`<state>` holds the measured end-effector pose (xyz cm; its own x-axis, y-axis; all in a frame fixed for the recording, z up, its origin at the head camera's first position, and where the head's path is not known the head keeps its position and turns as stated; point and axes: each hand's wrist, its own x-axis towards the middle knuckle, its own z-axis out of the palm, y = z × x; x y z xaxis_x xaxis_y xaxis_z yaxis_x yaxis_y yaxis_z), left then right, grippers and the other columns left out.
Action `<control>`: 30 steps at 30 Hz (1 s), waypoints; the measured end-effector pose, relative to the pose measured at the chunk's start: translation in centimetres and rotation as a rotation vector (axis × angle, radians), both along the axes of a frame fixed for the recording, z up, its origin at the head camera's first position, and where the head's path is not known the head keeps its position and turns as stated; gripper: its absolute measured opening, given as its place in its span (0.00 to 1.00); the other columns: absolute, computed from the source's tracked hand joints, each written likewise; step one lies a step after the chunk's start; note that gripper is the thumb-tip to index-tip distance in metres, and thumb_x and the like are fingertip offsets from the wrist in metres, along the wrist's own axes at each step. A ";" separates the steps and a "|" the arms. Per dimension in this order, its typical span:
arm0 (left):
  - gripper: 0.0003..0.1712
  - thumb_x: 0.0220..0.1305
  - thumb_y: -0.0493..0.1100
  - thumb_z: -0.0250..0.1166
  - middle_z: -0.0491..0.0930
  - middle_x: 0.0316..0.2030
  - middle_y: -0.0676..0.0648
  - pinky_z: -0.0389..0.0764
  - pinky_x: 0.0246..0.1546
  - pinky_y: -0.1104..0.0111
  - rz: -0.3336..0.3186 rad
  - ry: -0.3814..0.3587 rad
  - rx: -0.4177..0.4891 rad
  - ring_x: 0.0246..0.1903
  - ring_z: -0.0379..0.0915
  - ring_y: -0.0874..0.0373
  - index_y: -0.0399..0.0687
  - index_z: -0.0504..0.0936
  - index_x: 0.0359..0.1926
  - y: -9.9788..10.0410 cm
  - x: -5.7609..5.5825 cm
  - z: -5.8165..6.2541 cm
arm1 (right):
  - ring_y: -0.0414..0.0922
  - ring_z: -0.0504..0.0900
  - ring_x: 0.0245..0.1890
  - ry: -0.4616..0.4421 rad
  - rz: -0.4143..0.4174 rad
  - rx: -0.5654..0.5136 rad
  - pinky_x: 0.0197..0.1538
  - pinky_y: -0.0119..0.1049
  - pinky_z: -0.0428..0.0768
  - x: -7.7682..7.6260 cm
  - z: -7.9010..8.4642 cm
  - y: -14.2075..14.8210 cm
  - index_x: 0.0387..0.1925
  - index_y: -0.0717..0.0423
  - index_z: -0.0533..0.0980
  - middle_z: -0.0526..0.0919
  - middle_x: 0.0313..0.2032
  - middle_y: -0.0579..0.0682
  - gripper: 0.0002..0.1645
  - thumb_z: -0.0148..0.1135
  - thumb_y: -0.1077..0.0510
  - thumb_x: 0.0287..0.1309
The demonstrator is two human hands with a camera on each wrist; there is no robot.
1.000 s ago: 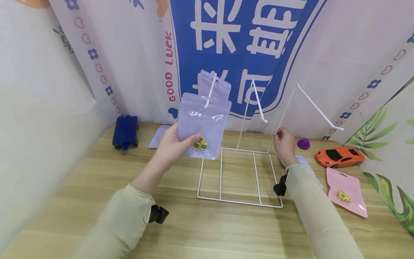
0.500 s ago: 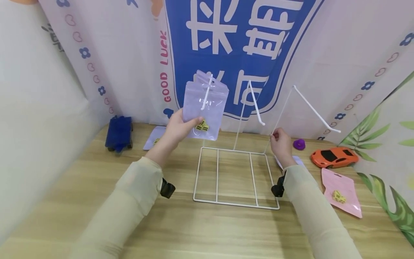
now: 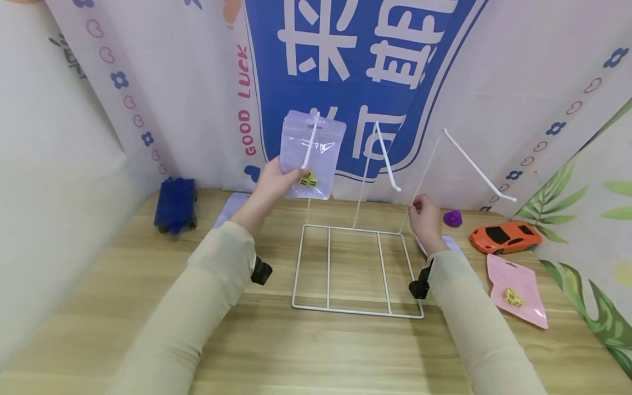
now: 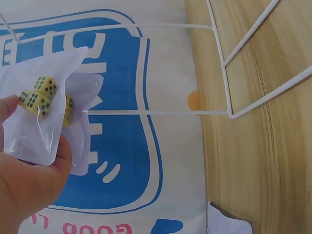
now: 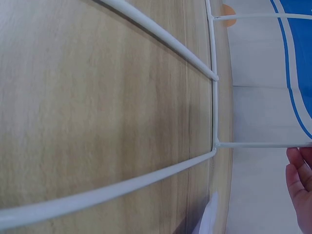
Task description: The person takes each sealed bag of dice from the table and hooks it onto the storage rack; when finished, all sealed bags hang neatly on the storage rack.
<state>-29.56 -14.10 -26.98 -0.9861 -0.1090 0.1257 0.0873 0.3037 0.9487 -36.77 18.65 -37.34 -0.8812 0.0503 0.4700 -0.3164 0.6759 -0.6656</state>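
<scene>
My left hand (image 3: 270, 185) pinches the lower left of a lilac zip-lock bag (image 3: 326, 151) with yellow dice (image 3: 308, 180) inside. The bag's hole lies at the left hook (image 3: 311, 140) of a white wire display rack (image 3: 355, 312), the hook's tip sticking out in front. Behind it, a second lilac bag (image 4: 92, 90) with dice shows in the left wrist view; from the head it is almost wholly covered. My right hand (image 3: 425, 220) pinches the rack's right upright between thumb and fingers. Two other hooks, the middle one (image 3: 387, 156) and the right one (image 3: 479, 167), carry nothing.
A blue toy vehicle (image 3: 175, 206) and a lilac bag (image 3: 228, 208) lie at the back left. Right of the rack are a purple hat-shaped piece (image 3: 452, 218), an orange toy car (image 3: 506, 237), a pink bag (image 3: 525, 277) of dice and a partly hidden lilac bag (image 3: 452, 245).
My left hand has moved up and away from me, sliding the lilac bag back along the left hook toward the second bag. My right hand keeps its hold on the upright.
</scene>
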 end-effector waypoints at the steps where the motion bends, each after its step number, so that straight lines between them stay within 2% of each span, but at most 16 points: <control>1: 0.28 0.58 0.47 0.63 0.74 0.49 0.39 0.72 0.52 0.57 0.001 -0.005 -0.016 0.50 0.71 0.48 0.38 0.68 0.55 -0.1 -0.1 0.0 | 0.56 0.76 0.33 0.000 0.001 0.002 0.40 0.46 0.75 0.0 0.0 0.0 0.33 0.70 0.70 0.78 0.32 0.65 0.05 0.52 0.67 0.57; 6: 0.32 0.57 0.50 0.64 0.73 0.51 0.39 0.71 0.52 0.57 -0.016 0.011 -0.146 0.51 0.68 0.48 0.38 0.66 0.58 -1.2 -0.4 -0.3 | 0.56 0.76 0.34 -0.013 0.001 0.009 0.39 0.45 0.76 -0.1 0.5 0.0 0.34 0.70 0.70 0.78 0.32 0.65 0.06 0.51 0.67 0.58; 10: 0.27 0.58 0.45 0.64 0.74 0.48 0.38 0.74 0.48 0.60 -0.041 0.044 -0.198 0.48 0.70 0.49 0.35 0.69 0.54 -2.7 -0.8 -1.3 | 0.56 0.76 0.34 -0.016 -0.009 0.013 0.39 0.45 0.76 0.0 1.2 0.3 0.35 0.70 0.70 0.77 0.32 0.65 0.07 0.50 0.67 0.58; 12: 0.24 0.59 0.43 0.63 0.75 0.47 0.38 0.73 0.49 0.62 -0.021 0.040 -0.201 0.48 0.71 0.49 0.34 0.70 0.52 -3.7 -1.2 -2.2 | 0.57 0.76 0.33 -0.010 -0.017 0.016 0.39 0.46 0.75 0.1 1.4 0.5 0.35 0.70 0.70 0.77 0.32 0.66 0.07 0.50 0.67 0.58; 14: 0.22 0.58 0.43 0.63 0.75 0.46 0.38 0.72 0.50 0.62 0.022 0.034 -0.195 0.47 0.71 0.48 0.33 0.71 0.49 -5.0 -2.0 -3.8 | 0.56 0.75 0.33 -0.011 -0.022 0.017 0.39 0.45 0.75 0.1 1.6 0.7 0.35 0.70 0.69 0.77 0.32 0.65 0.06 0.50 0.67 0.58; 15: 0.21 0.58 0.43 0.63 0.75 0.45 0.37 0.72 0.50 0.61 0.053 0.024 -0.200 0.47 0.71 0.48 0.33 0.72 0.48 -5.8 -2.5 -4.8 | 0.56 0.75 0.33 -0.009 -0.025 0.021 0.39 0.45 0.75 0.1 1.6 0.8 0.34 0.70 0.69 0.77 0.32 0.66 0.06 0.50 0.67 0.58; 16: 0.21 0.56 0.45 0.65 0.76 0.42 0.39 0.74 0.47 0.64 0.079 0.048 -0.178 0.44 0.72 0.50 0.34 0.74 0.44 -7.0 -3.7 -6.6 | 0.56 0.75 0.33 -0.010 -0.027 0.023 0.38 0.45 0.75 0.1 1.6 0.9 0.34 0.70 0.69 0.77 0.32 0.66 0.06 0.50 0.67 0.58; 19: 0.24 0.55 0.47 0.65 0.75 0.46 0.37 0.71 0.50 0.61 0.175 -0.037 -0.242 0.47 0.69 0.46 0.34 0.74 0.47 -9.1 -4.7 -9.6 | 0.55 0.75 0.33 -0.029 -0.021 0.023 0.38 0.44 0.75 0.1 1.3 1.1 0.34 0.70 0.69 0.77 0.32 0.65 0.06 0.50 0.67 0.57; 22: 0.30 0.55 0.49 0.63 0.71 0.53 0.36 0.66 0.55 0.57 0.247 -0.160 -0.336 0.53 0.65 0.43 0.37 0.71 0.55 -10.3 -4.4 -11.5 | 0.55 0.75 0.33 -0.051 -0.010 0.025 0.38 0.44 0.75 0.2 1.0 0.9 0.34 0.70 0.69 0.76 0.32 0.65 0.06 0.50 0.68 0.57; 23: 0.32 0.58 0.49 0.60 0.66 0.58 0.34 0.61 0.58 0.53 0.264 -0.239 -0.403 0.57 0.60 0.40 0.36 0.66 0.60 -10.1 -3.4 -11.1 | 0.55 0.75 0.33 -0.054 -0.005 0.025 0.38 0.44 0.75 0.2 0.8 0.8 0.34 0.71 0.69 0.76 0.32 0.65 0.06 0.50 0.68 0.57; 28: 0.40 0.58 0.52 0.57 0.58 0.60 0.27 0.61 0.55 0.45 0.263 -0.370 -0.592 0.58 0.54 0.32 0.32 0.58 0.64 -10.5 -1.8 -12.0 | 0.55 0.75 0.32 -0.041 0.010 0.024 0.37 0.45 0.75 0.4 0.6 0.1 0.34 0.70 0.69 0.76 0.31 0.65 0.05 0.50 0.68 0.57; 30: 0.42 0.57 0.53 0.58 0.56 0.59 0.25 0.61 0.53 0.42 0.261 -0.407 -0.631 0.57 0.52 0.30 0.31 0.56 0.64 -10.5 -1.4 -12.2 | 0.55 0.75 0.32 -0.030 0.014 0.033 0.37 0.45 0.75 0.3 0.6 -0.1 0.33 0.70 0.69 0.76 0.31 0.65 0.05 0.50 0.68 0.57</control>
<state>-30.96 -24.64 -39.14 -0.9201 -0.3712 -0.1245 -0.3776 0.7572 0.5329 -36.43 18.51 -36.75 -0.8953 0.0231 0.4448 -0.3063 0.6931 -0.6525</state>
